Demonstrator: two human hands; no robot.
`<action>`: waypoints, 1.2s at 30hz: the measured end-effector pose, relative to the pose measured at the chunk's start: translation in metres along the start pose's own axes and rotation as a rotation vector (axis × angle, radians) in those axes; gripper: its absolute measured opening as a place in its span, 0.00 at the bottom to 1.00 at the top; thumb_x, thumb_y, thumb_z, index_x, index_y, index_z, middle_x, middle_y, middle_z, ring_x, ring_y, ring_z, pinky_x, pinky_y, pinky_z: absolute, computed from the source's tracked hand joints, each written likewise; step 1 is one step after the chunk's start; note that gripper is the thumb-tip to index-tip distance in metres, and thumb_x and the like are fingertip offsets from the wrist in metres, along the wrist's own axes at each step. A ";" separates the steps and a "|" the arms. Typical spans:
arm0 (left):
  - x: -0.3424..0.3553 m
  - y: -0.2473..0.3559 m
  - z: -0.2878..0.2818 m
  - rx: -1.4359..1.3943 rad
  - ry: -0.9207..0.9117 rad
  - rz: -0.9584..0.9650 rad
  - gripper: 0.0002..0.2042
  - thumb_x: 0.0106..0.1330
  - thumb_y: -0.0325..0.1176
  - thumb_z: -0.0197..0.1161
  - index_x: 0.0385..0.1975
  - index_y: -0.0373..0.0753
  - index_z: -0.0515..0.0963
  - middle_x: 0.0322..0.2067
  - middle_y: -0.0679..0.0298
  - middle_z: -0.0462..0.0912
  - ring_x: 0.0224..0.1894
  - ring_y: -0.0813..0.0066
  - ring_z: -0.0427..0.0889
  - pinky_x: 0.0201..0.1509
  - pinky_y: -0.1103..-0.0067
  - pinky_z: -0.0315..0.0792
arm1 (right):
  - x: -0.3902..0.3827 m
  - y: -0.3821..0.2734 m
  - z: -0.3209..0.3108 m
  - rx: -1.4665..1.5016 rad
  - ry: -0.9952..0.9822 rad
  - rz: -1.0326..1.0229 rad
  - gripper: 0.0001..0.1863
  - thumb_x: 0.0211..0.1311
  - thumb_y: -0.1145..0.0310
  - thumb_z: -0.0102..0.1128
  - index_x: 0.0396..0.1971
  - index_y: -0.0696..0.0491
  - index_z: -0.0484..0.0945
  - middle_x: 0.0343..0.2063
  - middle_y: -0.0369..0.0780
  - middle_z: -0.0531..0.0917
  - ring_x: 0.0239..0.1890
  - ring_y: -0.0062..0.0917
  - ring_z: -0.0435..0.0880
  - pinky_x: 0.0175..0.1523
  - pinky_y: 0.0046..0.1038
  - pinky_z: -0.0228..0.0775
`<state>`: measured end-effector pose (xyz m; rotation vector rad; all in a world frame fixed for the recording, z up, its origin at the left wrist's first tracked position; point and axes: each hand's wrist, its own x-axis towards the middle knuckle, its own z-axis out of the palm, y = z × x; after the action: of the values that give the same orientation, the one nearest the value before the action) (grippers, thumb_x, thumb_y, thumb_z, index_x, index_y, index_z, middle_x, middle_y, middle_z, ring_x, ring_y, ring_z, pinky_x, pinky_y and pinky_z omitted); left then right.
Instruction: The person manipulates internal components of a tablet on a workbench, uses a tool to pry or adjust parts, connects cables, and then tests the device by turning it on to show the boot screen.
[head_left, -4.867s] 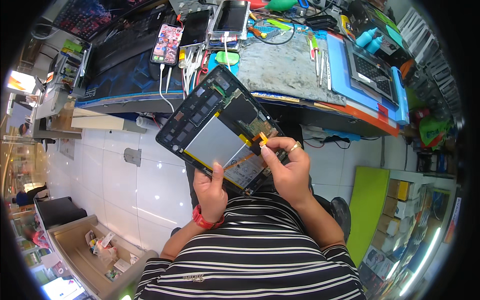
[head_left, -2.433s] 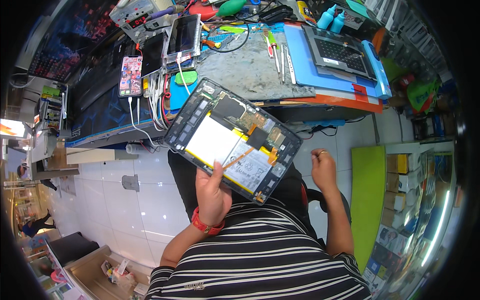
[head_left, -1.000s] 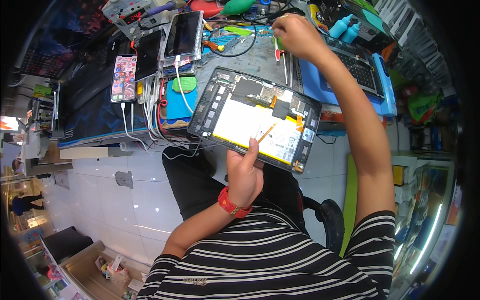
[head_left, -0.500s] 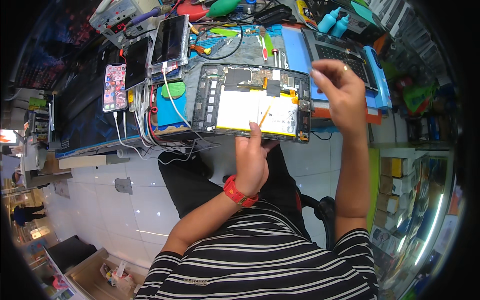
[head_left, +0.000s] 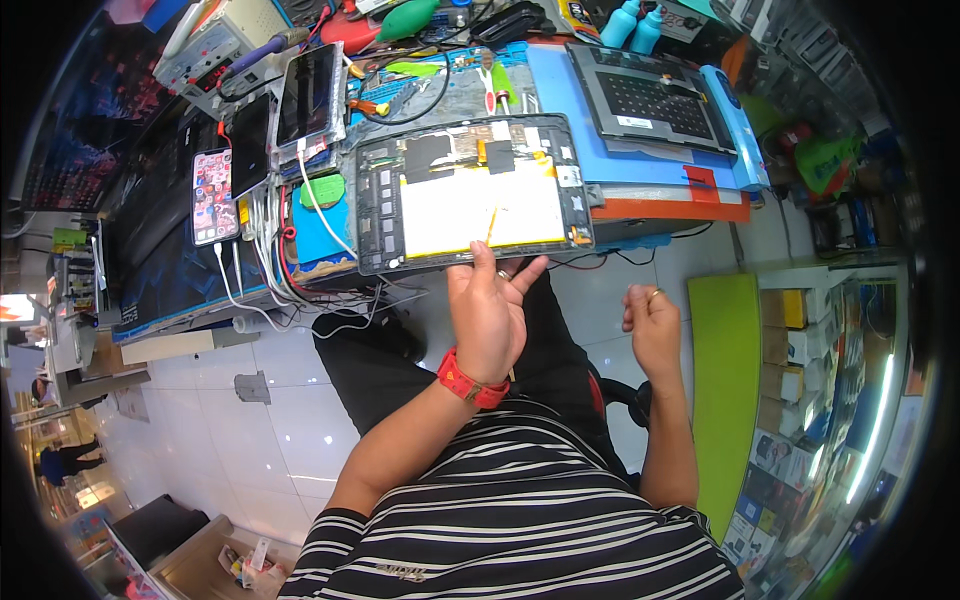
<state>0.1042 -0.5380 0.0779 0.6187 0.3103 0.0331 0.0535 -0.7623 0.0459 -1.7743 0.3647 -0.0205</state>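
Observation:
An opened tablet [head_left: 480,225] lies at the bench's front edge, its inside facing up. A large white battery fills its middle, with black tape and circuit boards along the far side. My left hand [head_left: 487,315], with a red watch strap on the wrist, grips the tablet's near edge: the thumb is on top, the other fingers are under or along the edge. A thin orange strip [head_left: 494,222] lies on the battery by the thumb tip. To the right of the tablet, off the bench, my right hand [head_left: 655,328] is closed with curled fingers; whatever it may hold is hidden.
Left of the tablet are a lit phone [head_left: 213,195] on a cable, another phone [head_left: 310,95] and a green piece [head_left: 323,191]. Behind lie a screwdriver [head_left: 370,107] and tweezers. A laptop part [head_left: 655,105] lies on a blue sheet [head_left: 560,120] at right. Loose cables hang at the front edge.
My right hand has dropped from above the tablet's right side to beside my lap, its fingers curling in. The tablet appears further left in view, with my left hand still on its near edge.

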 end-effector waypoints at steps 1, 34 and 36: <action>0.001 -0.001 -0.002 -0.002 -0.005 -0.006 0.15 0.81 0.41 0.48 0.53 0.34 0.68 0.52 0.54 0.78 0.51 0.65 0.81 0.54 0.63 0.82 | -0.003 0.011 -0.006 -0.278 -0.025 -0.047 0.13 0.74 0.65 0.57 0.30 0.59 0.76 0.23 0.38 0.79 0.23 0.24 0.76 0.34 0.27 0.71; -0.059 0.030 -0.073 0.801 -0.385 -0.245 0.11 0.75 0.31 0.60 0.51 0.32 0.72 0.47 0.60 0.79 0.52 0.74 0.81 0.58 0.77 0.75 | -0.028 -0.058 0.031 0.105 -0.244 -0.032 0.05 0.63 0.74 0.68 0.32 0.60 0.81 0.22 0.34 0.81 0.24 0.15 0.77 0.31 0.20 0.70; -0.062 0.034 -0.056 0.904 -0.507 -0.172 0.11 0.74 0.30 0.60 0.51 0.33 0.73 0.47 0.61 0.79 0.51 0.75 0.81 0.58 0.76 0.74 | -0.030 -0.070 0.036 -0.167 -0.222 -0.388 0.06 0.58 0.76 0.71 0.28 0.59 0.81 0.22 0.37 0.82 0.22 0.18 0.79 0.30 0.22 0.70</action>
<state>0.0311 -0.4860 0.0712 1.4576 -0.1422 -0.4467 0.0484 -0.7068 0.1090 -1.9664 -0.1457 -0.0695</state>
